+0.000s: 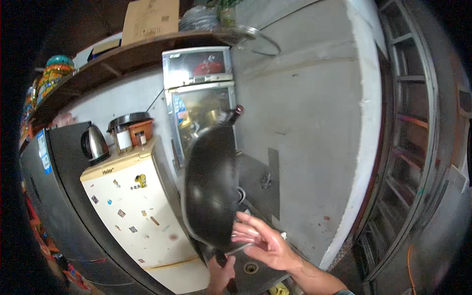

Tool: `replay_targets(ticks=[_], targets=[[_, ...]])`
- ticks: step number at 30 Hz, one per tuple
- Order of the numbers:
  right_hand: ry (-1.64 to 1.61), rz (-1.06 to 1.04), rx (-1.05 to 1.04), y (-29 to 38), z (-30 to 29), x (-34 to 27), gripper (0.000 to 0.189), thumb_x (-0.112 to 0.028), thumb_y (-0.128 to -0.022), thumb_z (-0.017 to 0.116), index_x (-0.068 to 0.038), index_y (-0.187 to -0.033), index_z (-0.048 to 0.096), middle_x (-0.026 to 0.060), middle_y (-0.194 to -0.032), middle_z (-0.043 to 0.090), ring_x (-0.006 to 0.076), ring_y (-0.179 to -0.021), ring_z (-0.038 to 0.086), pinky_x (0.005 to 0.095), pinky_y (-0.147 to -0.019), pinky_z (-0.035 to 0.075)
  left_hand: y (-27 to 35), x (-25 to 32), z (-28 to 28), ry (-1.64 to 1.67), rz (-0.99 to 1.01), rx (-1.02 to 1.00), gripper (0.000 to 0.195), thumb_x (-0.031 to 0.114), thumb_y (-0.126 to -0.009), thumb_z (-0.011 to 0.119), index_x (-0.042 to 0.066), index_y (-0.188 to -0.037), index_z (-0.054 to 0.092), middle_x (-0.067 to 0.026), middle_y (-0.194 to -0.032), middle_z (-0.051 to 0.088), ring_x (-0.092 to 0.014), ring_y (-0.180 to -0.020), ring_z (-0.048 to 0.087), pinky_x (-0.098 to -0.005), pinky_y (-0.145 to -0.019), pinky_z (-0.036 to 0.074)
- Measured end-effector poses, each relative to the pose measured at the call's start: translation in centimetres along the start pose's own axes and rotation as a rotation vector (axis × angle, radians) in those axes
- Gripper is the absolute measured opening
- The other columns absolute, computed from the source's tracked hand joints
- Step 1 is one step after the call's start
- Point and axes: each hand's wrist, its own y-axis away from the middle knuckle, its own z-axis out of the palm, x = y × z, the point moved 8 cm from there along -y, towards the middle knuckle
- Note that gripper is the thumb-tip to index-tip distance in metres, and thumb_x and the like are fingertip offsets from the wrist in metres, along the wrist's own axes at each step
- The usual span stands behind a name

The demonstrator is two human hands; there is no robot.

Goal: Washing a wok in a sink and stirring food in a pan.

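A dark wok [210, 177] is held up on its side in front of me, its long handle at the bottom and a short helper handle [236, 114] at the top. My left hand [220, 273] is closed around the long handle. My right hand [267, 243] is at the wok's lower right side, fingers apart and slightly bent. Its fingertips overlap the wok's edge; whether they touch it cannot be told. The right hand looks wet. Below lies a dark sink [258, 282] with a round drain [251, 268]. A curved metal piece [240, 195] shows behind the wok.
A white Haier refrigerator [136, 217] covered with stickers stands left, bearing an electric kettle [96, 143] and jars. Beside it is a dark refrigerator [48, 191]. A glass-fronted cabinet [199, 88] stands behind the wok. Overhead runs a loaded shelf [110, 66]. A ladder [413, 110] leans at right.
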Motion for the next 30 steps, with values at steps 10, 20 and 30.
replay_targets(ticks=[10, 20, 30], targets=[[0.251, 0.504, 0.472, 26.3, -15.1, 4.4, 0.050, 0.000, -0.093, 0.050, -0.003, -0.140, 0.034, 0.0166, -0.136, 0.049, 0.0223, -0.124, 0.049, 0.0331, -0.100, 0.040, 5.8, 16.2, 8.1, 0.237, 0.108, -0.212, 0.019, 0.013, -0.088, 0.061, 0.009, -0.087, 0.043, 0.0021, -0.053, 0.041, -0.008, -0.037, 0.037, -0.0261, -0.034, 0.033], [0.417, 0.818, 0.933, 56.8, -18.5, 6.1, 0.028, -0.008, -0.082, 0.056, 0.003, -0.108, 0.059, 0.0117, -0.087, 0.063, 0.0232, -0.075, 0.061, 0.0368, -0.064, 0.050, 3.6, 31.1, 14.6, 0.176, 0.367, -0.436, 0.023, 0.021, -0.088, 0.065, 0.012, -0.081, 0.045, 0.0049, -0.053, 0.039, -0.007, -0.038, 0.037, -0.0246, -0.036, 0.032], [0.472, 0.861, 1.309, 62.9, -9.1, -0.1, 0.014, -0.010, -0.076, 0.051, -0.001, -0.066, 0.055, 0.0037, -0.064, 0.050, 0.0212, -0.059, 0.042, 0.0370, -0.055, 0.037, 2.5, 38.5, 19.8, 0.254, 0.423, -0.579, 0.022, 0.020, -0.089, 0.062, 0.013, -0.079, 0.044, 0.0066, -0.055, 0.038, -0.004, -0.040, 0.036, -0.0225, -0.037, 0.033]])
